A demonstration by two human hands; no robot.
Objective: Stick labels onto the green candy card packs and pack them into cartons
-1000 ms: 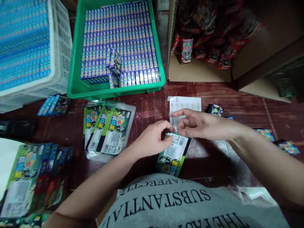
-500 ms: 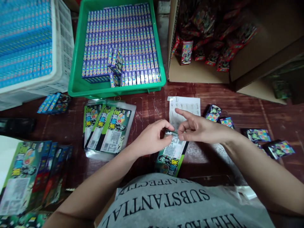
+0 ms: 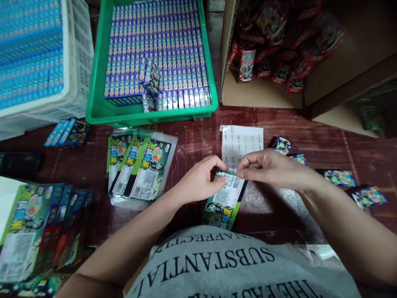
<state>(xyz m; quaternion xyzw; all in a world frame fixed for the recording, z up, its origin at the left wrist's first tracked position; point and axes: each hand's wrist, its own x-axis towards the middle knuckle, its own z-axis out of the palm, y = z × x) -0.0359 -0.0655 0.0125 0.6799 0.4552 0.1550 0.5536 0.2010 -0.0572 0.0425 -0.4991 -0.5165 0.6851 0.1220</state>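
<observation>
A flat green-and-black candy packet (image 3: 228,207) with a white printed label lies tilted in front of my shirt. My left hand (image 3: 203,178) grips its top edge, thumb over the label and index finger bent behind. At the top right corner, my right hand (image 3: 263,169) is closed, thumb and fingertips pinched at the packet's edge; anything small between them is hidden. Just beyond both hands lies a white sheet of round stickers (image 3: 243,142), its lower part partly covered by them.
Left of my hands, several similar packets (image 3: 147,169) overlap on clear plastic. Small printed boxes (image 3: 369,195) lie to the right. Behind stand a green crate (image 3: 150,120) of purple boxes, a white crate (image 3: 77,62) and a cardboard box (image 3: 263,93) of red packs. More packets (image 3: 34,223) lean at left.
My right index finger, stretched out over the sticker sheet before, has curled in and the hand has closed at the packet's corner. More of the sheet shows. My left hand stays on the packet.
</observation>
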